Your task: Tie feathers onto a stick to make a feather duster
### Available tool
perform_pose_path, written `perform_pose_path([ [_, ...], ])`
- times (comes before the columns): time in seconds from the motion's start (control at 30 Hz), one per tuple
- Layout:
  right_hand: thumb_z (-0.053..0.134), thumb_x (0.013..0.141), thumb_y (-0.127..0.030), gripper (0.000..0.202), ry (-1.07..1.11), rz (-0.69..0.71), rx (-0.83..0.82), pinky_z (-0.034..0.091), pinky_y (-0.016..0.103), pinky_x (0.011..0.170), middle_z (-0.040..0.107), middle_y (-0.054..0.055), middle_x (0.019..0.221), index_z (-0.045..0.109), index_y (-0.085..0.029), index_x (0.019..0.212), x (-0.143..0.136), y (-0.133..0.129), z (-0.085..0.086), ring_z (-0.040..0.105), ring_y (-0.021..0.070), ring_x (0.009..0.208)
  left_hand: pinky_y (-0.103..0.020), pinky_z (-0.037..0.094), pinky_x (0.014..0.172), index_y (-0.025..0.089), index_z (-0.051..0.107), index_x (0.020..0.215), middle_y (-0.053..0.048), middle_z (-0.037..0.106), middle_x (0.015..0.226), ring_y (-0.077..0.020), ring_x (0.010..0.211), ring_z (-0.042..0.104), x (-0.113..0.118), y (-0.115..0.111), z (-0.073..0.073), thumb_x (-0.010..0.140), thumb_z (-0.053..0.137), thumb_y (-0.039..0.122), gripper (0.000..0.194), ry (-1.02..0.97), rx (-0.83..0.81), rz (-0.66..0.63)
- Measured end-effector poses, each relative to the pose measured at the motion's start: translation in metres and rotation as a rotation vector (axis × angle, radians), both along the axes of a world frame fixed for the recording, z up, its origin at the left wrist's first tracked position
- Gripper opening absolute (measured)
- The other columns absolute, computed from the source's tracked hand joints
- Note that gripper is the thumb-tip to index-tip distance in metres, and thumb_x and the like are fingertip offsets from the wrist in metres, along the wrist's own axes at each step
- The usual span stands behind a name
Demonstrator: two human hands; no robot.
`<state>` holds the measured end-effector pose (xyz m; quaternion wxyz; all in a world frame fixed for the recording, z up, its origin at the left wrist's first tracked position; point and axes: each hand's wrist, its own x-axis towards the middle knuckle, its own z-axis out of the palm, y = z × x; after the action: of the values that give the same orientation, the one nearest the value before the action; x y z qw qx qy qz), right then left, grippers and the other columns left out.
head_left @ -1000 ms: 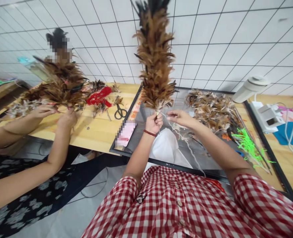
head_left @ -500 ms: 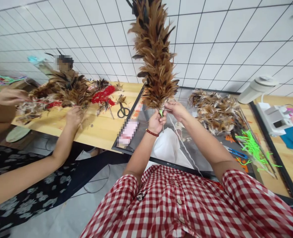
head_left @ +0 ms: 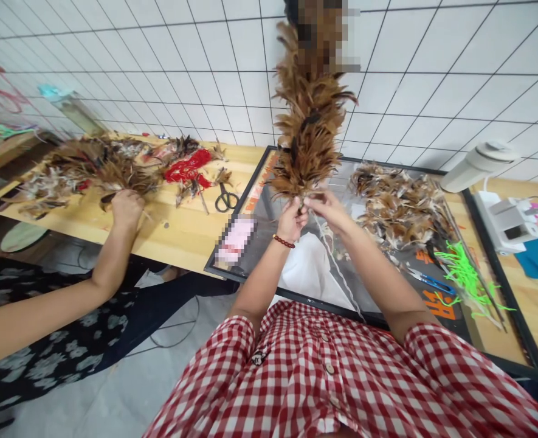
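A long brown feather duster (head_left: pixel 309 152) stands upright in front of me, its top running out of view. My left hand (head_left: pixel 291 220), with a beaded bracelet at the wrist, is closed around the duster's stick just below the lowest feathers. Right beside it my right hand (head_left: pixel 327 207) pinches at the base of the feathers; what its fingertips hold is hidden. A pale twisted string (head_left: pixel 339 277) hangs from near my hands down to the edge of the board. Loose brown feathers (head_left: pixel 399 204) lie in a pile to the right of my right hand.
A black-framed board (head_left: pixel 269 243) carries blue thread snips (head_left: pixel 435 283), green yarn strands (head_left: pixel 462 274) and a white cloth (head_left: pixel 307 267). Black scissors (head_left: pixel 227 199) and red thread (head_left: pixel 189 167) lie left. A co-worker's hand (head_left: pixel 127 210) grips another feather bundle. A white tumbler (head_left: pixel 478 164) stands right.
The duster leans less to the left and shows further right. The green bit at its base is now covered by my fingers. The co-worker's bundle is lower, and their other hand has moved up and away.
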<state>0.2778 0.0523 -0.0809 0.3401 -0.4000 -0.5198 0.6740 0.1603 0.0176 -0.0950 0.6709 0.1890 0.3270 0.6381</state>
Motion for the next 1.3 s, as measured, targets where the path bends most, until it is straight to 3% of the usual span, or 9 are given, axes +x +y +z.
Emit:
perform_pose_path([
  [0.1, 0.092, 0.058, -0.044, 0.049, -0.069, 0.117, -0.118, 0.027, 0.018, 0.039, 0.059, -0.003, 0.064, 0.063, -0.018, 0.087, 0.014, -0.005, -0.005, 0.042, 0.0055, 0.046, -0.013, 0.015, 0.037, 0.019, 0.038, 0.070, 0.007, 0.041, 0.058, -0.0004, 0.039, 0.022, -0.010, -0.001, 0.004, 0.091, 0.069, 0.049, 0.047, -0.025, 0.001, -0.073],
  [0.2, 0.086, 0.065, -0.050, 0.043, -0.002, -0.037, -0.096, 0.008, 0.018, 0.037, 0.033, -0.012, 0.048, 0.060, -0.018, 0.077, 0.027, -0.005, -0.007, 0.017, 0.0016, 0.038, -0.013, 0.015, 0.037, 0.018, 0.041, 0.072, 0.007, 0.045, 0.062, 0.0007, 0.040, 0.024, -0.017, 0.002, 0.004, 0.086, 0.076, 0.045, 0.046, -0.012, 0.006, -0.132],
  [0.43, 0.081, 0.068, -0.060, 0.046, 0.055, -0.109, 0.173, 0.010, 0.021, 0.042, 0.029, -0.009, 0.046, 0.067, -0.018, 0.077, 0.026, -0.014, 0.001, 0.018, 0.0033, 0.041, -0.014, 0.012, 0.039, 0.019, 0.043, 0.075, 0.011, 0.043, 0.054, 0.0004, 0.037, 0.027, -0.003, 0.011, -0.004, 0.081, 0.080, 0.033, 0.040, 0.231, -0.088, 0.206],
  [0.6, 0.083, 0.062, -0.057, 0.044, 0.077, -0.189, 0.132, 0.008, 0.022, 0.043, 0.025, -0.011, 0.047, 0.064, -0.019, 0.073, 0.035, -0.012, 0.005, 0.014, 0.0036, 0.041, -0.013, 0.017, 0.039, 0.018, 0.044, 0.073, 0.005, 0.055, 0.061, 0.0002, 0.039, 0.030, -0.012, 0.007, 0.007, 0.091, 0.069, 0.037, 0.037, 0.087, -0.010, 0.080],
  [0.77, 0.066, 0.075, -0.044, 0.026, -0.253, -0.301, 0.283, 0.025, 0.025, 0.049, 0.039, -0.005, 0.051, 0.069, -0.018, 0.073, 0.054, 0.011, -0.008, 0.031, 0.0094, 0.048, -0.013, 0.020, 0.041, 0.016, 0.050, 0.072, 0.005, 0.052, 0.061, -0.0003, 0.042, 0.032, -0.016, 0.005, 0.014, 0.090, 0.072, 0.033, 0.034, 0.049, 0.009, 0.079],
  [0.9, 0.070, 0.072, -0.028, 0.012, -0.691, -0.203, 0.471, 0.047, 0.035, 0.083, 0.068, 0.008, 0.082, 0.074, -0.018, 0.076, 0.058, 0.019, -0.017, 0.061, 0.0225, 0.086, -0.014, 0.018, 0.039, 0.015, 0.046, 0.063, 0.005, 0.052, 0.057, 0.0001, 0.040, 0.031, -0.007, 0.006, 0.009, 0.087, 0.075, 0.031, 0.041, 0.106, 0.031, 0.166],
  [1.0, 0.085, 0.062, -0.038, 0.041, -0.482, -0.143, 0.494, 0.048, 0.041, 0.099, 0.071, 0.012, 0.110, 0.073, -0.018, 0.096, 0.041, 0.013, -0.010, 0.062, 0.0278, 0.108, -0.016, 0.017, 0.039, 0.014, 0.048, 0.057, 0.004, 0.051, 0.053, -0.0001, 0.039, 0.031, 0.004, 0.007, 0.002, 0.084, 0.078, 0.032, 0.044, 0.190, 0.045, 0.214],
  [1.2, 0.087, 0.059, -0.056, 0.048, 0.085, -0.211, 0.260, 0.054, 0.034, 0.060, 0.066, 0.003, 0.073, 0.063, -0.019, 0.078, -0.004, 0.017, 0.006, 0.059, 0.0184, 0.065, -0.019, 0.018, 0.041, 0.016, 0.057, 0.061, 0.003, 0.056, 0.055, -0.0025, 0.041, 0.036, 0.025, 0.006, -0.006, 0.082, 0.078, 0.044, 0.041, 0.196, 0.027, 0.159],
  [1.3, 0.088, 0.056, -0.045, 0.043, 0.085, -0.353, 0.310, 0.059, 0.035, 0.072, 0.069, 0.002, 0.078, 0.065, -0.019, 0.082, -0.006, 0.028, 0.000, 0.064, 0.0189, 0.073, -0.020, 0.027, 0.043, 0.017, 0.063, 0.073, 0.001, 0.062, 0.062, -0.0062, 0.045, 0.047, 0.026, 0.009, -0.004, 0.083, 0.075, 0.043, 0.031, 0.135, -0.086, 0.134],
])
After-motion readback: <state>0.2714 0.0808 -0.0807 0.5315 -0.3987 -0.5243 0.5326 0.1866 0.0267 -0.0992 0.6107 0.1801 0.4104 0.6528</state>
